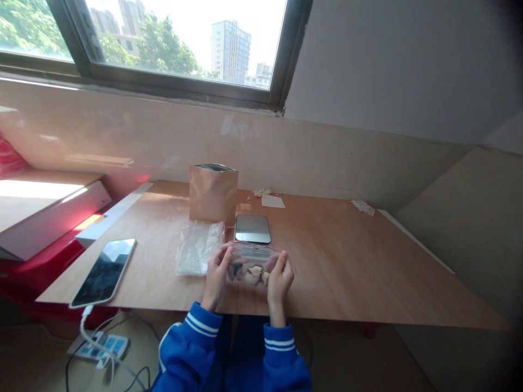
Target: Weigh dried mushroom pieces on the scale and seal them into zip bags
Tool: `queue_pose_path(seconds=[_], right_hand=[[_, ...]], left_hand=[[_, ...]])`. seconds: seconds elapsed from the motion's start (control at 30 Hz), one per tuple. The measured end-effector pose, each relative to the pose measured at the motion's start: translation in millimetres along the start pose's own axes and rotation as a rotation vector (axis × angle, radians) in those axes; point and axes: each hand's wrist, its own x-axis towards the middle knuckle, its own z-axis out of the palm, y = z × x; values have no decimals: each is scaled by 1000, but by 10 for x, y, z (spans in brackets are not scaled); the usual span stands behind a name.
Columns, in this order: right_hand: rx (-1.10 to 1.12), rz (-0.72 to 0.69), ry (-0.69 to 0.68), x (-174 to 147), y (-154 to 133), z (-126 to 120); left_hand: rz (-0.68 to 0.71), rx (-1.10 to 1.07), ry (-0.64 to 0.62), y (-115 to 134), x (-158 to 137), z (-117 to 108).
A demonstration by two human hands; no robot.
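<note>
Between my hands: a small clear plastic zip bag with a red line along its top [263,251], stretched sideways above the table's near edge; whether its mouth is sealed I can't tell.
Bag's contents: pale and dark dried-looking pieces [255,271], lying low.
Left hand [217,272]: thumb pressed to curled fingers, pinching the bag's upper left corner, no gap showing.
Right hand [281,277]: the same firm pinch at the opposite corner.
Good handling: I'd judge it best to keep both pinches level and evenly taut, so the pieces stay clear of the red line; pulling too hard could strain the thin film.
Just beyond my hands: a flat silver square with rounded corners [253,228].
Just left of my left hand: crinkled clear plastic packaging [194,247].
Beyond that: an upright matte brown pouch with a silvery lining [213,193], its top gaping.
Far left of my left hand: a dark-screened phone [104,272], cable attached.
Under it all: the brown wooden table [347,261].
</note>
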Motion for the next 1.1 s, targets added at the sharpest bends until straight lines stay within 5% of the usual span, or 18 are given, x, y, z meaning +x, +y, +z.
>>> queue_pose_path(seconds=[0.33,0.63,1.1], right_hand=[[-80,-129,-78,66,117,-86],[97,-21,-152,138,225,-67],[71,-7,-191,138,189,-104]], left_hand=[[32,168,125,53,8,-41],[40,146,140,-145,143,-219],[54,187,190,-199,79,-231]])
